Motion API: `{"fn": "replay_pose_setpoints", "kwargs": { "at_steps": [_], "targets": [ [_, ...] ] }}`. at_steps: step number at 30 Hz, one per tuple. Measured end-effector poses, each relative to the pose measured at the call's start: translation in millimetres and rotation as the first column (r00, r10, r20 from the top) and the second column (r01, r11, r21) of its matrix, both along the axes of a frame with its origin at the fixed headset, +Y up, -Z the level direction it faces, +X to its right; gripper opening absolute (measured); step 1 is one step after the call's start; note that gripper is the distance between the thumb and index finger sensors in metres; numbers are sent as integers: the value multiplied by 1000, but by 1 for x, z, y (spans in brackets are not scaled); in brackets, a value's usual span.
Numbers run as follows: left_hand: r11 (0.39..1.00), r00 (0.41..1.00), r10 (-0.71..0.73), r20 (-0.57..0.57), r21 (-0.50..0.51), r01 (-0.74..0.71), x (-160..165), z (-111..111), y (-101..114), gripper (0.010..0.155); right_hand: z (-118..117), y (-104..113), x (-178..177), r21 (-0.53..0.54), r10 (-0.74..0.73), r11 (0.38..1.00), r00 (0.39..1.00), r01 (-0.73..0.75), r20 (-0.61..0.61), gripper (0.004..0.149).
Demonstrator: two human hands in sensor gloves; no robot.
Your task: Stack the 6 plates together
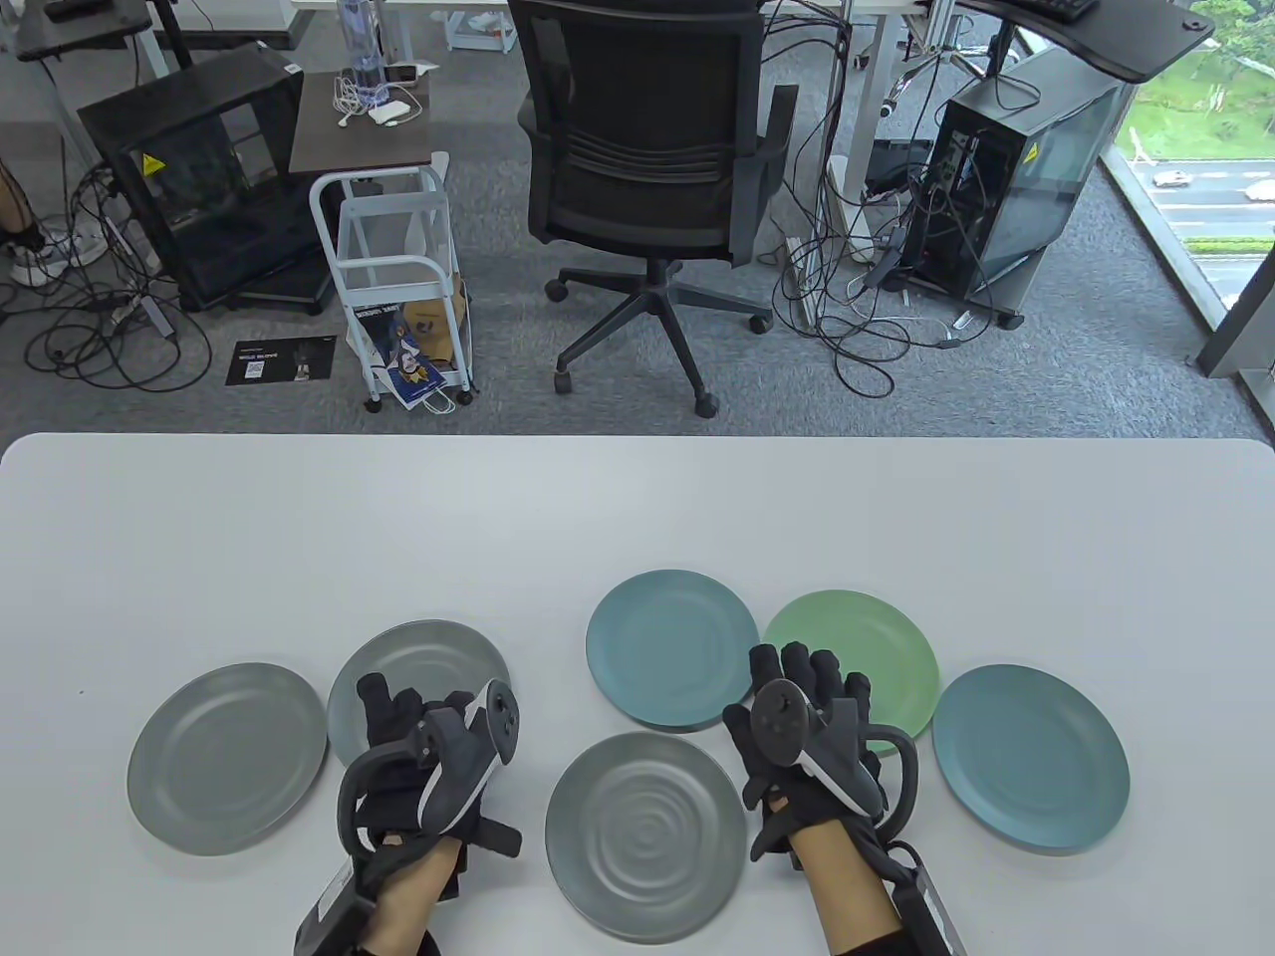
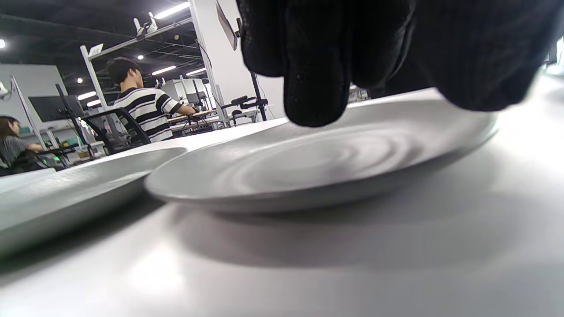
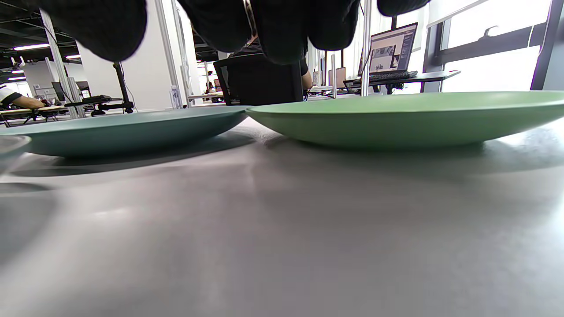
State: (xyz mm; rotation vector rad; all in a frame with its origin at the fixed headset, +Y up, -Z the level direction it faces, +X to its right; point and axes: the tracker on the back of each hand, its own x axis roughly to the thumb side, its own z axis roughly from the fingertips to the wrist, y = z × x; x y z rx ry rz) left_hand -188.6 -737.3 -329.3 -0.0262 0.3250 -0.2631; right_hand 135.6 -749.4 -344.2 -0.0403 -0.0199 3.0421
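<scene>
Six plates lie apart on the white table (image 1: 299,538). A grey plate (image 1: 227,757) is at the left. A second grey plate (image 1: 438,647) lies partly under my left hand (image 1: 398,702). A third grey plate (image 1: 645,836) is front centre. A teal plate (image 1: 669,647), a green plate (image 1: 877,642) and another teal plate (image 1: 1031,757) are on the right. In the left wrist view my spread fingers (image 2: 315,88) hover over the grey plate (image 2: 308,167). My right hand (image 1: 807,672) is open over the gap between the teal plate (image 3: 123,127) and the green plate (image 3: 410,116).
The table's far half is bare white surface. An office chair (image 1: 647,169), a white cart (image 1: 398,279) and computer cases stand on the floor beyond the far edge. The left grey plate (image 2: 66,193) nearly touches the one under my left hand.
</scene>
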Motion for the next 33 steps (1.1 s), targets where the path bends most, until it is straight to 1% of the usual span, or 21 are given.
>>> {"fn": "replay_pose_setpoints", "kwargs": {
  "at_steps": [1, 4, 6, 9, 12, 19, 21, 23, 27, 29, 33],
  "targets": [
    [1000, 1000, -7, 5, -16, 7, 0, -1, -2, 69, 0, 0, 0, 0, 0, 1000, 1000, 0, -1, 69],
    [996, 1000, 1, 17, -93, 1, -1, -5, -13, 71, 0, -1, -1, -2, 4, 1000, 1000, -4, -4, 69],
    [995, 1000, -3, 16, -97, 4, -1, -6, -15, 70, 0, 0, -2, -1, 3, 1000, 1000, -3, -6, 69],
    [994, 1000, 2, 30, -113, 2, 0, -5, -16, 62, 1, 2, -4, 65, -17, 998, 1000, 18, -20, 67],
    [993, 999, -20, 51, -114, 26, 4, -3, -16, 57, 3, 3, -6, 93, -30, 995, 999, 33, -29, 66],
    [992, 993, -77, 88, -89, 85, 14, -1, -15, 50, 3, 2, -7, 90, -27, 995, 999, 29, -34, 65],
    [994, 992, -78, 100, -63, 85, 15, 2, -13, 48, 3, 2, -7, 93, -32, 995, 999, 35, -35, 65],
    [995, 989, -100, 105, -10, 102, 17, 3, -11, 46, 3, 1, -8, 92, -32, 995, 999, 35, -36, 64],
    [976, 979, -170, 116, 160, 151, 23, 7, -4, 42, 4, 3, -10, 110, -32, 993, 999, 36, -36, 64],
    [961, 971, -200, 129, 221, 169, 26, 8, -2, 40, 5, 3, -11, 112, -38, 993, 999, 42, -38, 64],
    [955, 966, -187, 176, 263, 137, 32, 11, 0, 39, 5, 3, -12, 117, -53, 991, 998, 58, -45, 64]
  ]
}}
